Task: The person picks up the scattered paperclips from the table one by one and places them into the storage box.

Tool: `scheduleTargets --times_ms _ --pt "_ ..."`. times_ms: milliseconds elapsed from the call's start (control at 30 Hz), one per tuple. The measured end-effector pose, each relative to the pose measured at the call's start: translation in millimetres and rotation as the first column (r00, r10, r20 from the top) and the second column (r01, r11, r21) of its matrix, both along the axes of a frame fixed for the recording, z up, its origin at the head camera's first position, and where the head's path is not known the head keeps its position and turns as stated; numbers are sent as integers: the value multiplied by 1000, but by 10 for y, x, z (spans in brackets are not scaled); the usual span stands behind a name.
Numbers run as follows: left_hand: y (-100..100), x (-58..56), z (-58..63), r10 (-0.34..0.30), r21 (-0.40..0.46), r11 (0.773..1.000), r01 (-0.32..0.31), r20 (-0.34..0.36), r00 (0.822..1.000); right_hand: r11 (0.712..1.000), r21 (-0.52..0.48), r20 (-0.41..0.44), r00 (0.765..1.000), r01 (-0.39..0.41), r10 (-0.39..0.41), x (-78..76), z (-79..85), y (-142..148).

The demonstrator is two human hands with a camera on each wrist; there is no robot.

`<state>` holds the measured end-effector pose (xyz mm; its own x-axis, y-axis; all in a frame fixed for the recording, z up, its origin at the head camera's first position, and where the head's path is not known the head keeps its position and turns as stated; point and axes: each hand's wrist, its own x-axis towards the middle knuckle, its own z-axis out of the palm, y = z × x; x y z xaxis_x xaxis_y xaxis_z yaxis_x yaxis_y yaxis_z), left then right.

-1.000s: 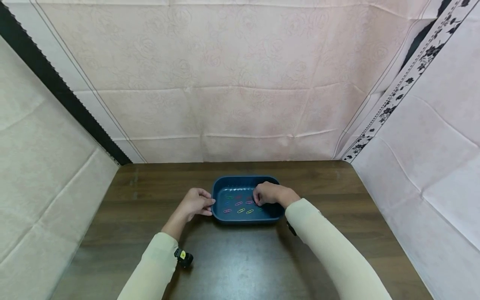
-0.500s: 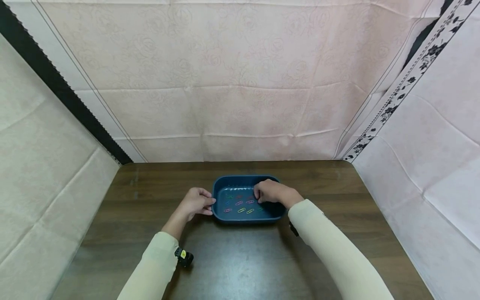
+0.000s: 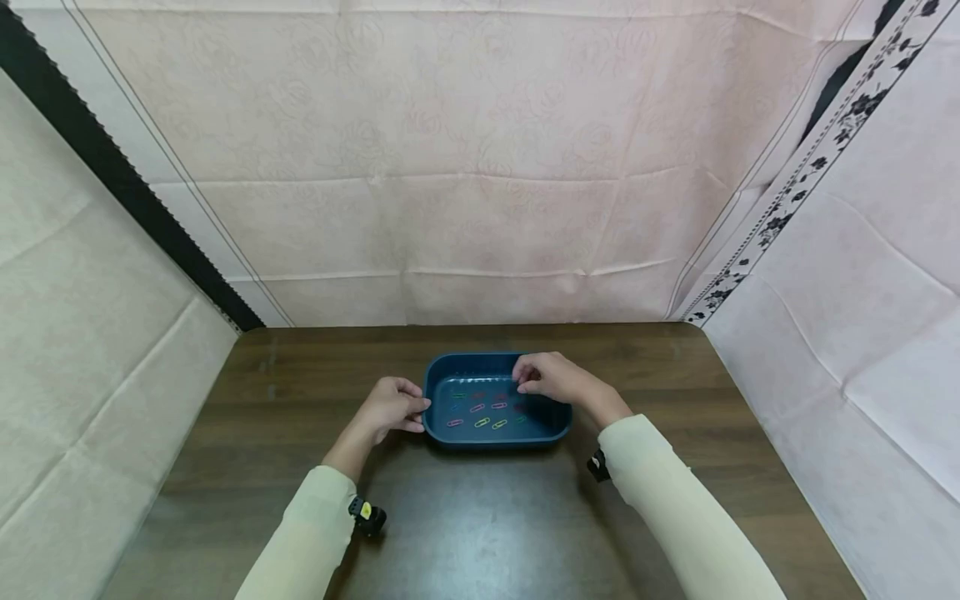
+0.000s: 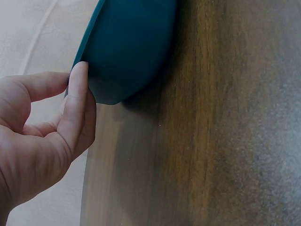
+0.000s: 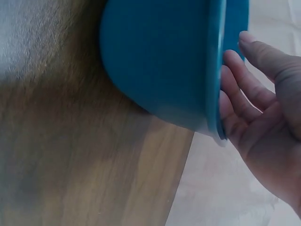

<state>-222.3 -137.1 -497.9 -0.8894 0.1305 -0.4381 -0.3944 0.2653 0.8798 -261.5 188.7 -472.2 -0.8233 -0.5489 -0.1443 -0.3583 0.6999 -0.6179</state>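
A blue plastic tray sits on the table, with several coloured paper clips spread over its floor. Among them are a yellow paper clip, a pink paper clip and a green paper clip. My left hand pinches the tray's left rim between thumb and fingers, as the left wrist view confirms. Over the tray's right end hovers my right hand. In the right wrist view its thumb stands apart from the loosely bent fingers, with nothing visible between them. The tray's far right corner is partly hidden behind this hand.
The brown wooden table reaches back to a pale cloth wall. More cloth hangs on the left and right sides. Each wrist carries a small dark camera, such as the left wrist camera.
My right hand has lifted from the tray's floor and drawn back to the right, its fingers loosening. Dark clips where it was now show. The left hand stays at the rim.
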Motion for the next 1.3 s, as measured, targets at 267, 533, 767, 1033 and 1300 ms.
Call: scheduleTargets --times_ms 267,533,767,1033,1300 --pt "-2 10 -9 3 4 1000 -3 -4 1000 988 -124 -42 994 93 -98 128 9 99" --pt "1 16 -10 8 3 1000 -8 -1 1000 976 -179 -136 979 126 -152 254 55 234" --pt "-2 13 -4 6 9 1000 -6 -3 1000 968 -212 -126 979 133 -162 356 104 395" --pt "8 6 1 8 16 1000 -8 2 1000 966 -204 -156 969 161 -194 464 105 619" --pt "-1 3 -5 11 6 1000 -11 2 1000 954 -186 -168 949 237 -268 593 41 866"
